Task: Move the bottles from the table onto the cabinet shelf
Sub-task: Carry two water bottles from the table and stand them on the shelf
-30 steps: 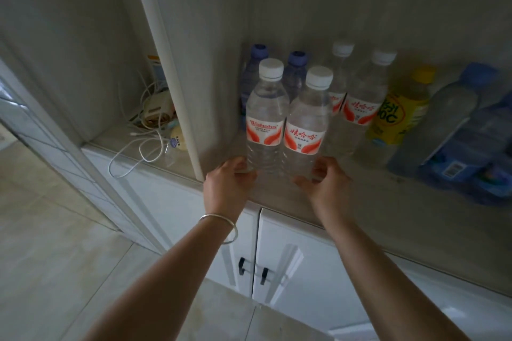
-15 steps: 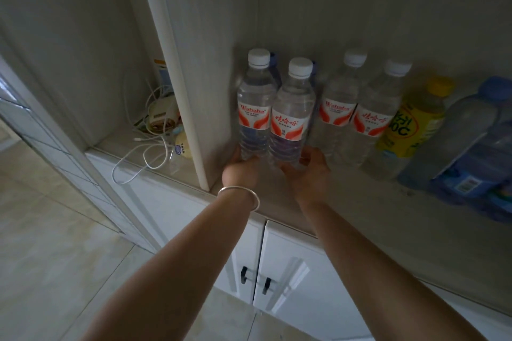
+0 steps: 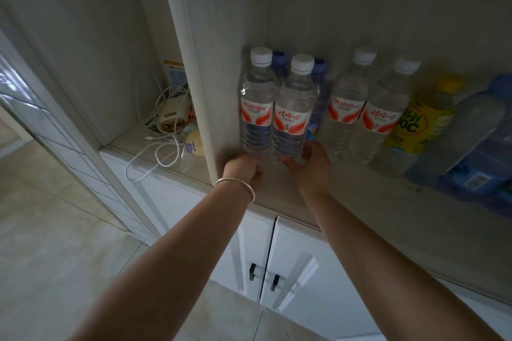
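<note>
Two clear water bottles with white caps and red-and-white labels stand side by side on the cabinet shelf (image 3: pixel 346 202), at its left end. My left hand (image 3: pixel 243 170) grips the base of the left bottle (image 3: pixel 257 102). The base of the right bottle (image 3: pixel 293 111) is held by my right hand (image 3: pixel 310 169). Both bottles are upright, close to the shelf's left wall. Behind them stand two blue-capped bottles (image 3: pixel 318 86), mostly hidden.
Two more red-labelled water bottles (image 3: pixel 365 108), a yellow drink bottle (image 3: pixel 418 122) and blue-capped bottles (image 3: pixel 476 133) fill the shelf to the right. The left compartment holds cables and a charger (image 3: pixel 169 119). White cabinet doors (image 3: pixel 299 266) are below.
Both hands pushed the two bottles deeper into the shelf and toward its left wall, in front of the blue-capped bottles. The camera moved closer.
</note>
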